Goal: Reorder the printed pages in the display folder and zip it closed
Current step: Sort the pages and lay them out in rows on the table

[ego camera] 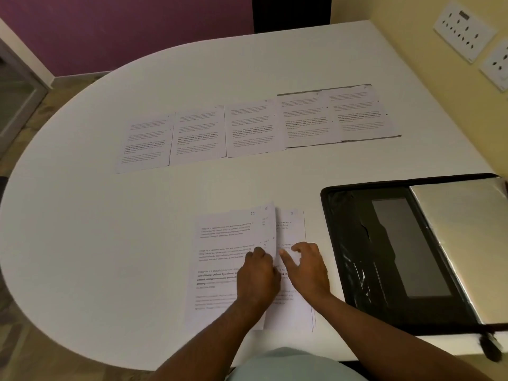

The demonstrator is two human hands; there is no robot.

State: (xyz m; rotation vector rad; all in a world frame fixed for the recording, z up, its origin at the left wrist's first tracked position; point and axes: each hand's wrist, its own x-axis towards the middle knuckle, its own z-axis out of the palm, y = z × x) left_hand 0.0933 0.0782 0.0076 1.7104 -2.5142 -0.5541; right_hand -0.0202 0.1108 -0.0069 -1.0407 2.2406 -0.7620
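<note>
- The left hand (257, 273) pinches the edge of the top sheets of the stack (220, 270), while the right hand (308, 268), fingers loosely spread, presses the sheet below, probably to find its number.
- Five pages (255, 125) lie in a row farther on the tabletop (82, 215), apparently already sorted.
- The display folder (406, 251) lies open at the right, unzipped; nothing blocks it.

White rounded table (82, 188); purple wall (123, 31); yellow wall (398, 28) with socket plates (464, 30).
</note>
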